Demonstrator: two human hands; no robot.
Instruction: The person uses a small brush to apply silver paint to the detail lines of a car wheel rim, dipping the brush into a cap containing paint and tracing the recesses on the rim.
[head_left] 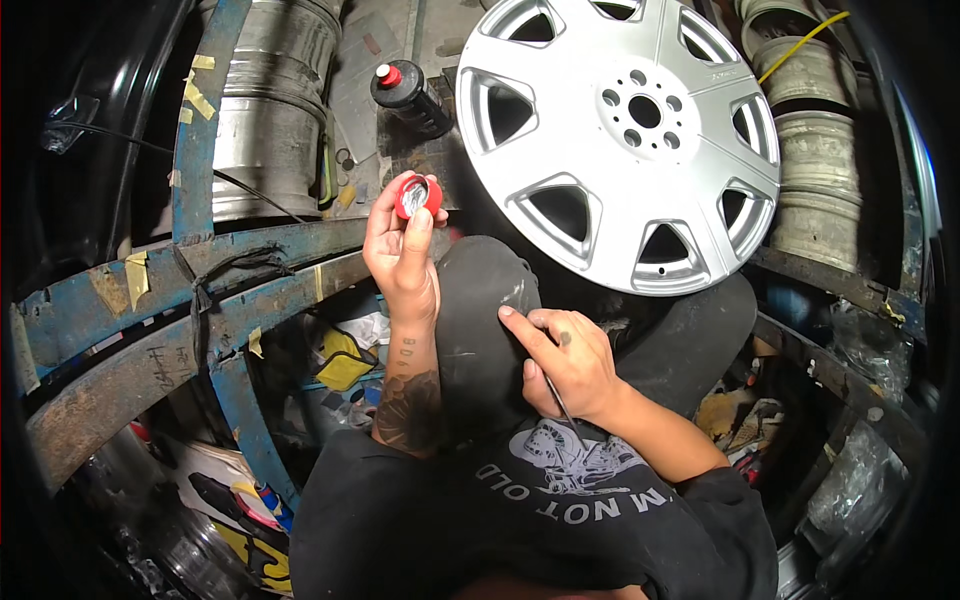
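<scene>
Raised over my knee, my left hand (402,250) pinches a small round red cap (407,205) between thumb and fingers. Shiny silver stuff coats the cap's inside. My right hand (575,365) is closed around a thin dark stick (560,396) by my lap; its handle end slants down toward my shirt. The stick's other end is hard to make out, so its kind is unclear. In front of me lies a silver alloy wheel (600,165), face up, with wide spokes and a ring of bolt holes. Neither hand touches it.
A black bottle with a red nozzle (410,97) stands left of the wheel. Worn blue metal frame bars (110,280) run along the left. Bare metal rims (270,140) are stacked at left, more rims (815,185) at right. Clutter and a yellow cloth (345,360) lie below.
</scene>
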